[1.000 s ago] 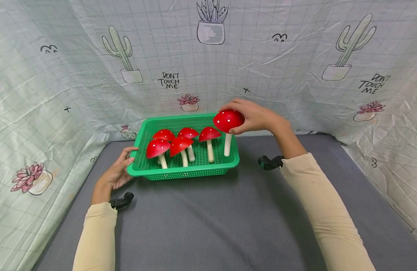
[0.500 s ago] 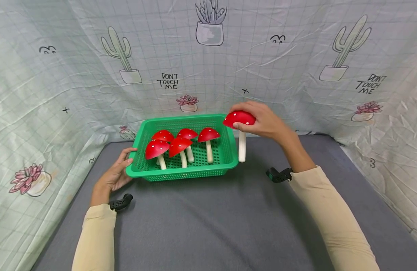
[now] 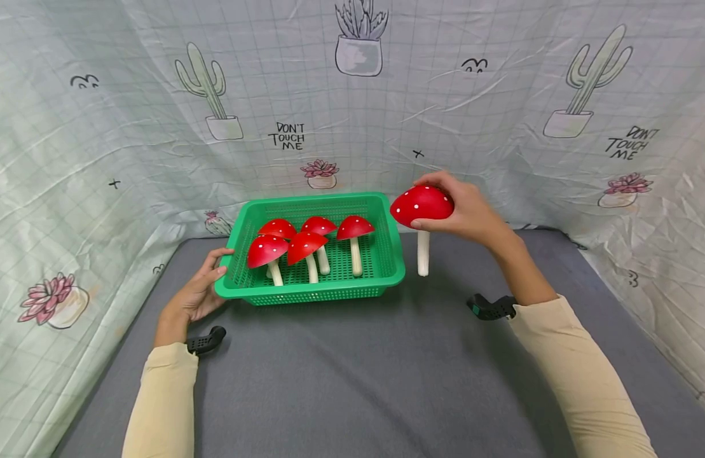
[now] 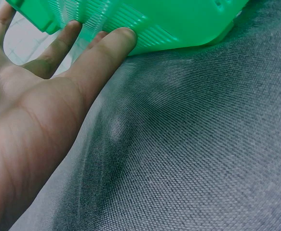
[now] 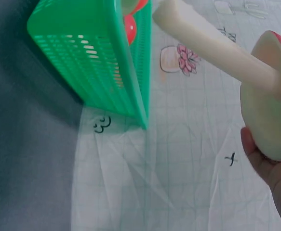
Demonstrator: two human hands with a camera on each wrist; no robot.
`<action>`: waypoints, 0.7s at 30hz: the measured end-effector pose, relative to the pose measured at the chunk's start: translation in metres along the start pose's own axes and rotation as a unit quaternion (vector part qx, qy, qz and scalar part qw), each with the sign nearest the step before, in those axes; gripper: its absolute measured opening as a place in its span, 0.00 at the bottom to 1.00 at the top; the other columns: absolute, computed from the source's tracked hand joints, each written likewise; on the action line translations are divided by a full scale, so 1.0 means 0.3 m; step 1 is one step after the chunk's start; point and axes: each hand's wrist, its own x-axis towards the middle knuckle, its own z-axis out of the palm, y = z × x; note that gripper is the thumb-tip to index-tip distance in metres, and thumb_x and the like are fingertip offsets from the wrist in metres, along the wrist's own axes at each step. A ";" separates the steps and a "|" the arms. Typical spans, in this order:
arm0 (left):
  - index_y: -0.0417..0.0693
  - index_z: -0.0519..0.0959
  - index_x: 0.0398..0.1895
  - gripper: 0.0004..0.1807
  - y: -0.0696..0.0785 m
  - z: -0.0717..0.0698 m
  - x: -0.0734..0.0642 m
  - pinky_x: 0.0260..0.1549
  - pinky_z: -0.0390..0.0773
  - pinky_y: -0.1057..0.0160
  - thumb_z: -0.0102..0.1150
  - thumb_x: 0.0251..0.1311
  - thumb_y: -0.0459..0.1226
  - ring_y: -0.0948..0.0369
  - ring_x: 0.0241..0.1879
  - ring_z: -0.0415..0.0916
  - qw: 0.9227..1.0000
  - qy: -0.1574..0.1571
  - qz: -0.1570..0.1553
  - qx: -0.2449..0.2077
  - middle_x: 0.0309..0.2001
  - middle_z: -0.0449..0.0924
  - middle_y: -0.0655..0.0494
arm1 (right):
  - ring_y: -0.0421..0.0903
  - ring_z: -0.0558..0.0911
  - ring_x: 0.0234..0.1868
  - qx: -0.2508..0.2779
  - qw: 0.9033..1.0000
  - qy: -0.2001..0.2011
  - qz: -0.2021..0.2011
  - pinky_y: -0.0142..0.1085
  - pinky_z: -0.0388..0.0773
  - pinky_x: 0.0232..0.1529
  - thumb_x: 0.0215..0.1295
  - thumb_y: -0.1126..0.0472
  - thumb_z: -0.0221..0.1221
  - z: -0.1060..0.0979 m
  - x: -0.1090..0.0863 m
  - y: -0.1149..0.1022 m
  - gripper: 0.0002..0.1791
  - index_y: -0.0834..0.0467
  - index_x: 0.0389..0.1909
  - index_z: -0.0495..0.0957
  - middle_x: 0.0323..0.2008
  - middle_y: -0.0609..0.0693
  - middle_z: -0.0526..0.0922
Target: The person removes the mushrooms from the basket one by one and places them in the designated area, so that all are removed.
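A toy mushroom with a white-dotted red cap and pale stem hangs upright above the table, just right of the basket. My right hand grips it by the cap, thumb in front and fingers over the back. In the right wrist view the cap's pale underside and the stem show. A green plastic basket holds several similar mushrooms, leaning or standing, among them one mushroom at the right. At the basket's left end my left hand touches the wall with extended fingers, its fingertips against the slotted side.
A grey cloth covers the table. Behind and at both sides hangs a pale curtain printed with cacti and potted plants. Each wrist wears a black device, one of them on the right.
My right hand has lifted the mushroom out over the basket's right rim and carried it rightward, clear of the basket. The left hand and the other mushrooms stay in place.
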 end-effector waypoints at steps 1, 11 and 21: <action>0.64 0.63 0.64 0.20 0.000 -0.001 0.000 0.43 0.82 0.58 0.33 0.81 0.31 0.57 0.45 0.82 1.000 -0.001 0.000 0.000 0.57 0.71 0.52 | 0.52 0.78 0.55 -0.004 1.000 -0.001 -0.002 0.52 0.81 0.47 0.53 0.59 0.76 -0.004 -0.006 0.005 0.35 0.52 0.63 0.74 0.56 0.50 0.80; 0.66 0.63 0.64 0.19 0.000 -0.001 -0.001 0.43 0.82 0.59 0.35 0.80 0.32 0.58 0.45 0.81 1.000 0.003 0.000 0.006 0.56 0.70 0.53 | 0.57 0.77 0.54 -0.058 0.998 0.028 0.008 0.57 0.81 0.45 0.58 0.57 0.66 -0.016 -0.052 0.032 0.29 0.54 0.62 0.74 0.57 0.55 0.79; 0.66 0.62 0.64 0.19 -0.005 0.002 -0.001 0.44 0.82 0.58 0.33 0.81 0.32 0.59 0.46 0.81 1.000 0.012 -0.001 0.018 0.57 0.70 0.53 | 0.55 0.76 0.58 -0.029 0.996 0.067 0.043 0.58 0.80 0.48 0.57 0.56 0.72 -0.005 -0.067 0.032 0.33 0.49 0.65 0.74 0.61 0.50 0.77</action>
